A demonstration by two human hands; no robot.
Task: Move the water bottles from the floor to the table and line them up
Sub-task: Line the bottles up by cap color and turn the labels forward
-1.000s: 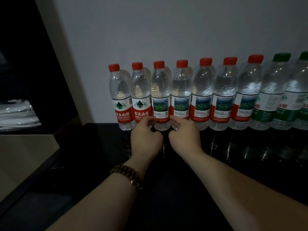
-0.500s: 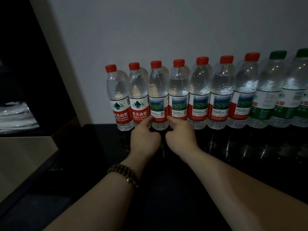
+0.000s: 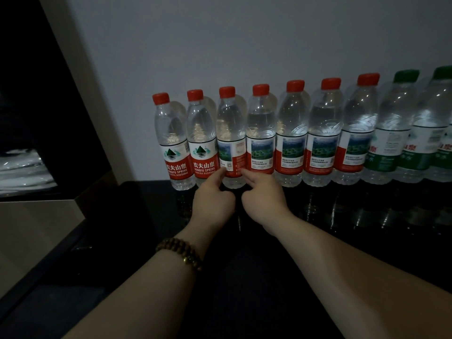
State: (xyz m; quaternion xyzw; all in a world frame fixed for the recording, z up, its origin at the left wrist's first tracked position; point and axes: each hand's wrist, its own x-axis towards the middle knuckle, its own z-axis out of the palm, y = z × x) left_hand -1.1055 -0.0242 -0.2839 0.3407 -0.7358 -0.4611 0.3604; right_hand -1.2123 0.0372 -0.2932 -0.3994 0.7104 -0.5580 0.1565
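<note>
Seven red-capped bottles, two green-capped bottles and one bead bracelet are in view.

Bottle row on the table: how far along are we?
Done: nine bottles stand upright in a row on the black table against the wall, seven red-capped bottles and two green-capped bottles at the right edge. In hand: the left hand and right hand each touch the third bottle from the left low on its label, probably squaring it up. Left: unclear, since the floor is out of view.
</note>
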